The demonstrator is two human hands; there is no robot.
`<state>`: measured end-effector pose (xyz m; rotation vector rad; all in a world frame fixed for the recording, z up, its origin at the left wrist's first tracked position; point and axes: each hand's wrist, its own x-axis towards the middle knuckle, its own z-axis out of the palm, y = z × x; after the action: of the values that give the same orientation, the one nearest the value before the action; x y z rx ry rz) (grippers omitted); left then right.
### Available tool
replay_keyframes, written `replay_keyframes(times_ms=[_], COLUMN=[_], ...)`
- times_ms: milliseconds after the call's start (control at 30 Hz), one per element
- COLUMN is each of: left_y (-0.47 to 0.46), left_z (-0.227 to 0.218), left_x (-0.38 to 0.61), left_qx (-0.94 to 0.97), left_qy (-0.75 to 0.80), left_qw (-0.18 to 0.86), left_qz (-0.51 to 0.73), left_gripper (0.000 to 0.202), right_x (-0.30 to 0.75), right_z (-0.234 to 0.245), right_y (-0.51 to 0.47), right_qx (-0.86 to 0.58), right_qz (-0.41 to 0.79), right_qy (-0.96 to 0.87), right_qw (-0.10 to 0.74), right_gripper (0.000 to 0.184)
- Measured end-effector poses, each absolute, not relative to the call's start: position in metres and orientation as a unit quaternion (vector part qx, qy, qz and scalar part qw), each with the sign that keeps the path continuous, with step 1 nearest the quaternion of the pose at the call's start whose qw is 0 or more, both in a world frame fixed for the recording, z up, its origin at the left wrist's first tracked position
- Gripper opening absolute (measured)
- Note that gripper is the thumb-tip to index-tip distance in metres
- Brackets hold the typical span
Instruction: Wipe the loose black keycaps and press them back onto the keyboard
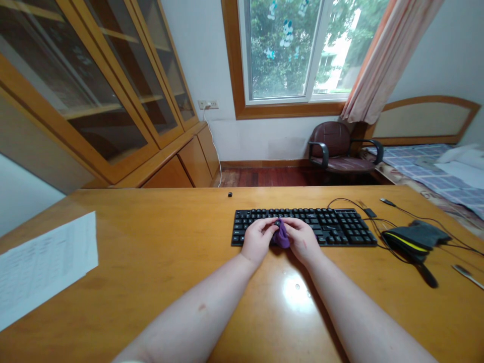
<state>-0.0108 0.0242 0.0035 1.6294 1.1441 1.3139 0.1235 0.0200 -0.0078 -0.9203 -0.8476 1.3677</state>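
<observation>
Over the front middle of a black keyboard (351, 229), both hands meet with their fingertips close together. My left hand (259, 239) is closed in a pinch on a small black keycap (277, 223). My right hand (300, 239) is closed on a bunched purple cloth (282, 238), which wraps against the keycap and hangs below the fingers. Part of the keyboard is hidden behind the hands. Another small black keycap (230, 194) lies apart on the desk, beyond the keyboard's left end.
The wooden desk (151, 242) carries paper sheets (49, 267) at the left. To the right are a dark grey pouch with a yellow stripe (408, 239), a USB cable (387, 202) and a brush (467, 275). Behind the desk stands an armchair (336, 146).
</observation>
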Motion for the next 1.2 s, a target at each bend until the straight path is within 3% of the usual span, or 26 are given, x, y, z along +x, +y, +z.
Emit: replay_keyframes(times_ms=[300,500,1200], left_y=[0.025,0.024,0.022], left_z=[-0.001,-0.004,-0.006], left_x=[-0.012,-0.01,-0.008], left_qx=[0.634,0.598,0.58], left_qy=[0.426,0.413,0.46], left_qw=[0.39,0.422,0.389], left_qz=[0.513,0.543,0.549], left_gripper=[0.018,0.016,0.022], right_x=[0.128,0.122,0.123], right_z=[-0.01,-0.008,-0.011], right_y=[0.021,0.018,0.019], right_qx=[-0.395,-0.353,-0.401], right_qz=[0.593,0.633,0.603], right_qy=[-0.365,-0.331,-0.373], right_qw=[0.599,0.605,0.58], right_gripper=[0.017,0.019,0.02])
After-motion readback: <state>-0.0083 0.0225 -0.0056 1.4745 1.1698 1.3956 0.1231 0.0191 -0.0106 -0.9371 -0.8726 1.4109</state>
